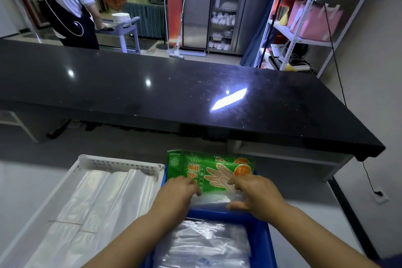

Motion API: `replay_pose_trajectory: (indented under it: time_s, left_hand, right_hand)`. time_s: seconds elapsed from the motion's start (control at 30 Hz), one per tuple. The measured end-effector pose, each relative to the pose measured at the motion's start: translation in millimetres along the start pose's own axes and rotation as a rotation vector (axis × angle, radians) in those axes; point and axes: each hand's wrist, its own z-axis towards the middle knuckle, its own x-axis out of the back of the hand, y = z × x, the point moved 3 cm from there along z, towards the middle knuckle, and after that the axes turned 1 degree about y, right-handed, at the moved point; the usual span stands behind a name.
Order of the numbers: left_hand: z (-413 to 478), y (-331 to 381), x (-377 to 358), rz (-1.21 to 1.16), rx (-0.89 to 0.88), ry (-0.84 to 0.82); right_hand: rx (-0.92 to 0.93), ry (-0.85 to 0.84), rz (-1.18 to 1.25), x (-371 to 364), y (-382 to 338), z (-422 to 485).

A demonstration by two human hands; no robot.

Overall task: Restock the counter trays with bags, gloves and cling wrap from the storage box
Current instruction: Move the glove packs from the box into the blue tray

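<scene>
Two green packs of disposable gloves (208, 167) lie stacked in the far compartment of a blue tray (261, 230). My left hand (178, 191) holds the near left edge of the top pack. My right hand (254, 191) grips its near right edge, thumb under the clear part of the pack. The near compartment of the blue tray holds clear plastic bags (206, 243). To the left stands a white perforated tray (121, 164) filled with folded clear bags (91, 206).
A long black counter (174, 98) runs across behind the trays. A person in an apron (65, 4) stands beyond it by a cart with plates. Metal shelving (304, 17) and a steel cabinet (217, 11) are at the back right.
</scene>
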Motion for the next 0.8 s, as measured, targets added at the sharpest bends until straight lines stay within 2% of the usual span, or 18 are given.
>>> replay_pose_trajectory:
  time_s: [0.1, 0.23, 0.33, 0.47, 0.6, 0.8]
  left_hand:
    - [9, 8, -1, -0.023, -0.013, -0.007]
    - [18, 14, -14, 0.057, -0.02, -0.2]
    - [23, 13, -16, 0.112, 0.023, -0.274]
    - [26, 12, -13, 0.17, 0.094, -0.318]
    - [25, 8, -14, 0.209, 0.102, -0.296]
    - [23, -1, -15, 0.271, 0.171, -0.449]
  right_hand:
    - [-0.006, -0.032, -0.121, -4, -5, 1]
    - [-0.007, -0.142, -0.203, -14, -5, 5]
    - [-0.026, -0.194, -0.181, -19, -6, 6]
    - [-0.03, -0.189, -0.097, -21, -12, 9]
    - [-0.016, -0.21, -0.18, -23, -16, 10]
    - [0.01, -0.209, -0.223, -24, -8, 1]
